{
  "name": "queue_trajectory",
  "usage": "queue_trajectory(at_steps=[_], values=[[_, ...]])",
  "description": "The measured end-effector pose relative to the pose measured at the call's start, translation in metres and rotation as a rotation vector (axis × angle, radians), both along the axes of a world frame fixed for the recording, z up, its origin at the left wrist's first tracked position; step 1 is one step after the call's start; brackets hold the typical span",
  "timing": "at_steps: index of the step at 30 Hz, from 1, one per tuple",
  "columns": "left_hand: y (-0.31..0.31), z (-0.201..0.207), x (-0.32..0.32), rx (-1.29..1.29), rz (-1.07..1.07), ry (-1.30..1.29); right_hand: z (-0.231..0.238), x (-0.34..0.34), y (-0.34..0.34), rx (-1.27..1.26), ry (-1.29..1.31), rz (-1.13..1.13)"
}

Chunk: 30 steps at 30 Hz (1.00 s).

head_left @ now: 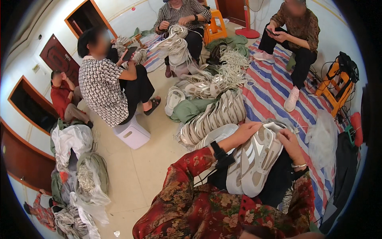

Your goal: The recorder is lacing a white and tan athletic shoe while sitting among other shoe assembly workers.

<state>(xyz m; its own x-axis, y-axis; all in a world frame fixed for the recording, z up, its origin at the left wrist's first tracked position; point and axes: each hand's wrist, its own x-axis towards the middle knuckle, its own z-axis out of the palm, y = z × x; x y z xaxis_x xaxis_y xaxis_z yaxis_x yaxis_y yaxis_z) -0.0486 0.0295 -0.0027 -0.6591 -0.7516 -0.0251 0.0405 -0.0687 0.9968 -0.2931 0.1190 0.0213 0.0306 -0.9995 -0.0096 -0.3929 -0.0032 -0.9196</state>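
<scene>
Head view shows the left hand [246, 133] at the far end of two white-and-beige, long shoe uppers of smooth material and mesh [258, 159]. Its fingertips come close together there, but whether they pinch a thin lace or only the edge, I cannot tell. The right hand [290, 145] has its fingers bent beside the right edge of the nearer upper; I cannot tell if they grip.

Both uppers lie side by side on the lap in black trousers [284, 171], partly overlapping, probably because the thighs carry the weight and leave the fingers free for fine work. Their long axis runs from the hands back towards the body, slanting a little to the left; a rounded pale end points to the wearer (toe or heel, I cannot say surely).

Further out, a nested row of similar beige-and-white uppers [219, 115] lies along the left edge of a red, white and blue striped sheet [264, 93], perhaps to be within easy reach. A clear crumpled plastic bag [321, 133] is near the sheet's right edge. Beyond, a co-worker in a striped shirt [183, 12] holds a bundle of pale uppers [175, 44].
</scene>
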Motion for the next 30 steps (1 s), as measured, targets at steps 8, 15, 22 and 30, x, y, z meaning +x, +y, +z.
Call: queue_trajectory(at_steps=[8, 15, 22, 30], values=[[0.096, -0.014, 0.056, -0.504, 0.365, -0.269, -0.021, -0.012, 0.012, 0.1, -0.077, -0.164], [0.123, 0.012, 0.058, -0.614, 0.247, -0.378, -0.035, -0.02, 0.005, -0.241, 0.317, 0.002], [0.125, 0.008, 0.065, -0.637, 0.14, -0.409, -0.006, -0.016, 0.012, 0.165, -0.07, -0.155], [0.13, 0.005, 0.068, -0.612, 0.148, -0.28, 0.009, -0.013, 0.003, 0.153, -0.084, -0.283]])
